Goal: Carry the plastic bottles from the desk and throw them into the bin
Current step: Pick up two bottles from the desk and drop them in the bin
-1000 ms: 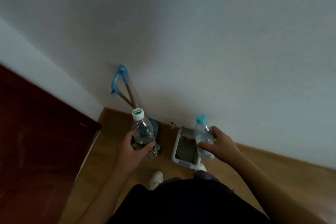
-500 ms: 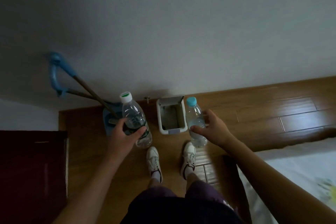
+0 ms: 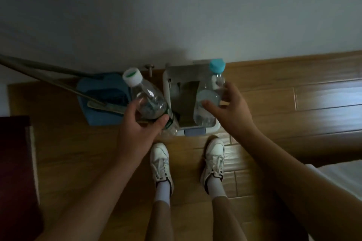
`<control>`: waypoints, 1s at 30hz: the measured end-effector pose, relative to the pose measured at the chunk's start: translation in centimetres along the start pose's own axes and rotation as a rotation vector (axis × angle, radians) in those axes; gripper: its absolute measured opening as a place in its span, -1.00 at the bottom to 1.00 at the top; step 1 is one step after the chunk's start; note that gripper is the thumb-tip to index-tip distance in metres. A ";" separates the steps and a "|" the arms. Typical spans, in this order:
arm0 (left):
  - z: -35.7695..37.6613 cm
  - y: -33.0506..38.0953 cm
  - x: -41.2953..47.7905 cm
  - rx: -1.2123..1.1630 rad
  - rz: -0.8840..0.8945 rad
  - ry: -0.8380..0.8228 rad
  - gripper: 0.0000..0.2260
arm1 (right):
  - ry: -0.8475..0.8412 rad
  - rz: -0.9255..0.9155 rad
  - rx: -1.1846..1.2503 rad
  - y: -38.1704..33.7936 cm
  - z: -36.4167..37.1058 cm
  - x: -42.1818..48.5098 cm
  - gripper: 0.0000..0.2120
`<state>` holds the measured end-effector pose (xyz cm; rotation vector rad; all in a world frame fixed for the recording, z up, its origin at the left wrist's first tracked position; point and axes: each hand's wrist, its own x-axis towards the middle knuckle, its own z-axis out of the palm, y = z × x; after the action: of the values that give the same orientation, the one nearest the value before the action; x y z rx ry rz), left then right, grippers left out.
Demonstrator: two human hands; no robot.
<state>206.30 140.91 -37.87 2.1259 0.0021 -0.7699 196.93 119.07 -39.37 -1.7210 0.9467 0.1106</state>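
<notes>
My left hand (image 3: 140, 129) grips a clear plastic bottle with a white cap (image 3: 146, 96), held tilted just left of the bin. My right hand (image 3: 230, 109) holds a clear bottle with a light blue cap (image 3: 210, 92), hanging over the right side of the bin's opening. The small white bin (image 3: 212, 128) stands on the wooden floor against the wall, lid up, directly in front of my feet. Its inside looks dark.
A blue dustpan (image 3: 98, 107) with a long-handled broom (image 3: 49, 79) lies left of the bin by the wall. My white shoes (image 3: 161, 162) stand just before the bin. A dark red cabinet (image 3: 15, 172) is at the left, a white bed edge (image 3: 340, 178) at the right.
The view has tilted down and closer to the bin. Both hands have moved in toward the bin; the blue-capped bottle is now over its opening.
</notes>
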 end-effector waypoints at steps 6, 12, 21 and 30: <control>5.6 -2.6 3.7 -0.051 0.084 -0.009 -0.36 | -0.013 -0.027 -0.038 4.6 3.0 2.7 -0.43; 9.5 -3.7 5.2 0.059 0.096 -0.084 -0.32 | -0.010 0.012 -0.144 6.9 3.3 3.7 -0.41; 9.7 -4.9 6.2 0.190 0.092 -0.142 -0.44 | -0.040 -0.077 -0.333 8.2 2.8 3.3 -0.30; 9.5 -5.9 4.9 0.338 0.189 -0.098 -0.48 | -0.073 -0.074 -0.416 9.5 2.6 2.2 -0.42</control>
<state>203.73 136.49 -48.94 2.3589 -0.4018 -0.8038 193.40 119.48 -48.84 -2.1152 0.8443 0.3392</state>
